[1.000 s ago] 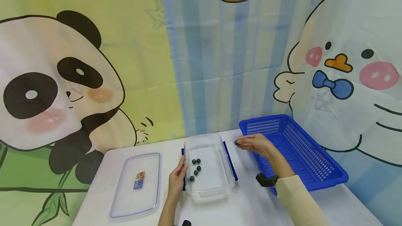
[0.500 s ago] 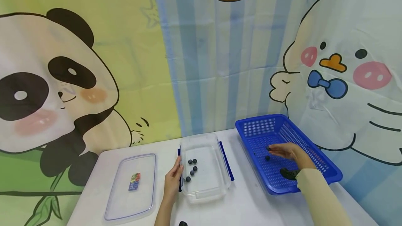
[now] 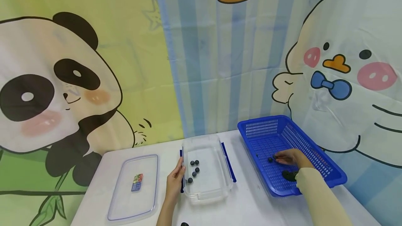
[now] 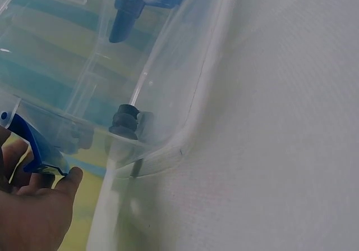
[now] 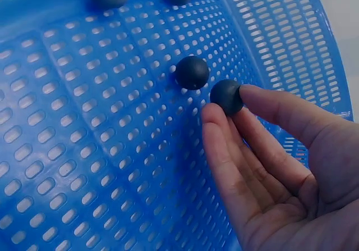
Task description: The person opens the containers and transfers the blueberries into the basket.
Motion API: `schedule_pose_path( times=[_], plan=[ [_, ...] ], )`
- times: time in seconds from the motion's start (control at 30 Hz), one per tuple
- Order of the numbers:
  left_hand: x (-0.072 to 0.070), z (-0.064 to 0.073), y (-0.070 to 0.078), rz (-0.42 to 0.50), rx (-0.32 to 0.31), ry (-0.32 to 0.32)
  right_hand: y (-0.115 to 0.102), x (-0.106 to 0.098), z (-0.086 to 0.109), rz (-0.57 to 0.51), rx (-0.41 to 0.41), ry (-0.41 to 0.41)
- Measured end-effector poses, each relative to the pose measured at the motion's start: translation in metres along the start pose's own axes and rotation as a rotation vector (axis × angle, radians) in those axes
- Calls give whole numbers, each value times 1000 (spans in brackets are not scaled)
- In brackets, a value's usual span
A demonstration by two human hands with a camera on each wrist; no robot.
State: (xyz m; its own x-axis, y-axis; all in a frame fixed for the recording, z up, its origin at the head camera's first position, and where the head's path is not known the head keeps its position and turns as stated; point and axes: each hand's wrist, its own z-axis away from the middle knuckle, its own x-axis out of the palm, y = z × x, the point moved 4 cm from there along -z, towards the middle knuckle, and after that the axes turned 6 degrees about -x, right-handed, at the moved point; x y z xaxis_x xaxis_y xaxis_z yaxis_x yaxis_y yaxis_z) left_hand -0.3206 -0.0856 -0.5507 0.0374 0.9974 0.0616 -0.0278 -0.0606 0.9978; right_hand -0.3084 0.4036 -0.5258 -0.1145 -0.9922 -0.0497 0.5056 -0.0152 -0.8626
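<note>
In the head view a clear plastic food box (image 3: 208, 196) with blue side latches sits mid-table. Several small dark balls (image 3: 194, 174) lie along its left side. My left hand (image 3: 174, 180) holds that side; in the left wrist view its fingers and thumb are around the blue latch flap (image 4: 36, 150). My right hand (image 5: 280, 155) is inside the blue plastic basket (image 5: 50, 150), low over its perforated floor. Its thumb and fingertips pinch one dark ball (image 5: 226, 97). Another dark ball (image 5: 192, 72) lies right beside it, with several more further along the basket.
A clear lid (image 3: 125, 200) with a small coloured label (image 3: 137, 182) lies flat on the white table (image 3: 245, 212), left of the box. Behind the table hangs a printed curtain (image 3: 207, 62). The basket's raised walls surround my right hand.
My right hand has carried the ball rightward from beside the box, over the basket, then down toward its floor. The left hand keeps its hold on the box.
</note>
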Motion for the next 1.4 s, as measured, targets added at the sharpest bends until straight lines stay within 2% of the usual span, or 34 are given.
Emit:
schedule_pose_path(
  times=[0.2,0.4,0.57,0.6,0.7,0.8,0.93,1.03,1.13,1.27,1.4],
  plan=[
    [-2,-6,-12,-5,18,18,0,3,0,4,39,31],
    [-2,-5,-12,-19,27,40,2,0,-2,33,111,82],
    [0,-6,-12,-3,36,31,1,-5,2,98,115,124],
    [0,-6,-12,-4,35,30,0,-6,3,116,109,134],
    [-1,-6,-12,-13,31,28,-8,-3,7,179,51,90],
    [-2,-5,-12,-18,25,25,-24,10,12,179,-75,27],
    [-2,-5,-11,-15,28,28,-56,46,21,95,-245,-66],
    [-2,-5,-10,-11,34,29,-79,85,28,59,-315,-155],
    [-2,-5,-11,-12,38,29,-93,133,32,26,-358,-235],
    [-3,-5,-11,-6,25,30,-94,202,36,-20,-396,-364],
    [-3,-3,-6,10,11,4,-75,261,35,-2,-380,-430]
  ],
)
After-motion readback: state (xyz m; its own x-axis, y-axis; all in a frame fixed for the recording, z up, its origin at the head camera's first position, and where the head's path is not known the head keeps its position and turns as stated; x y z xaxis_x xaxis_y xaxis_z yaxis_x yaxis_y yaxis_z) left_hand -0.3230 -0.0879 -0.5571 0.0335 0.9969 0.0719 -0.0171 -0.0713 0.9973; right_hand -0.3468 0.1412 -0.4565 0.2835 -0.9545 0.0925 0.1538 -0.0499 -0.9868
